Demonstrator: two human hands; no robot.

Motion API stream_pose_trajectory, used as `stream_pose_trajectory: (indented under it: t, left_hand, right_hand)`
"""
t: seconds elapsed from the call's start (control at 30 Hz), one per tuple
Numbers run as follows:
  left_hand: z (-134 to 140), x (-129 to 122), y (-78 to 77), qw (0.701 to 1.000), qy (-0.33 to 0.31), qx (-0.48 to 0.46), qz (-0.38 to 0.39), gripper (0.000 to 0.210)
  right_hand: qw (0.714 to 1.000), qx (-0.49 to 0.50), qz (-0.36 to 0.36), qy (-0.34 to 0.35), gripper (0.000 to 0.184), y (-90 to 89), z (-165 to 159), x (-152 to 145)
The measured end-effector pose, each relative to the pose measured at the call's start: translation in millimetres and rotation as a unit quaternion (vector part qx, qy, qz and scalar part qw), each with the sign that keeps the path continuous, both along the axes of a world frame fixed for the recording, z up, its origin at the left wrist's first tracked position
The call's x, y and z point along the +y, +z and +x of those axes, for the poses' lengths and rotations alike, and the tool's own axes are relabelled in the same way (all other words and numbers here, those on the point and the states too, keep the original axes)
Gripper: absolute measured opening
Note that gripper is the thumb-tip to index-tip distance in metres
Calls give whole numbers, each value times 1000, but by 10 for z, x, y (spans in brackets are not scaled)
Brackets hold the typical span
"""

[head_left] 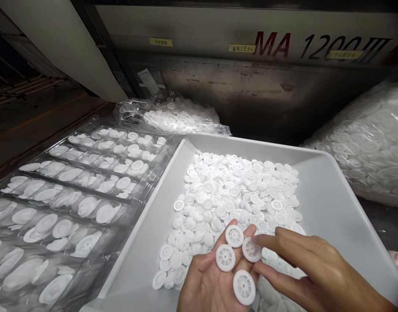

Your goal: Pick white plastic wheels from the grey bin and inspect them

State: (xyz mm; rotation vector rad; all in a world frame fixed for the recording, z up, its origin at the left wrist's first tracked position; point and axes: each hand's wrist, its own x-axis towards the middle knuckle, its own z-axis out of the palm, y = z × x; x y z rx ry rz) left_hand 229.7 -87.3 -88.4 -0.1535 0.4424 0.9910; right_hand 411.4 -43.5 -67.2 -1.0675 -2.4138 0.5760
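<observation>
Left hand [209, 284]: palm-up at 6 o'clock, fingers extended, carrying three white wheels [225, 258]
Right hand [319, 264]: 4 o'clock, grip pinched on fourth wheel [251, 252]
Bin [331, 212]: loose heap [218, 195] left
Trays [130, 212]: already filled, 9 o'clock

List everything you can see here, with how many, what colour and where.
wheels in the palm: four, white, on the left hand
loose wheels: too many to count, white, in the bin
bin: one, grey, centre to right
compartment tray: at least one, clear, left of the bin
tray parts: many, white, in rows
filled bags: two, clear, behind the tray and far right
machine panel: one, pale with red and dark lettering, background
labels: three, yellow, on the panel
printed sheet: one, white, below the left label
floor: one, dark, far left
left hand: one, bare, palm up, bottom centre
right hand: one, bare, fingertips at one wheel
</observation>
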Motion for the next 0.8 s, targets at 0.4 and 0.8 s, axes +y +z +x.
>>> stream_pose_trajectory:
  t: [0.4,0.8]
  left_hand:
    - [44,15,55,999,29,-25,-4,47]
    - [68,63,129,998,32,-42,-23,52]
  right_hand:
    - [991,40,-125,-18,31,44,-13,18]
    - [981,32,-186,-50,29,29,-44,42]
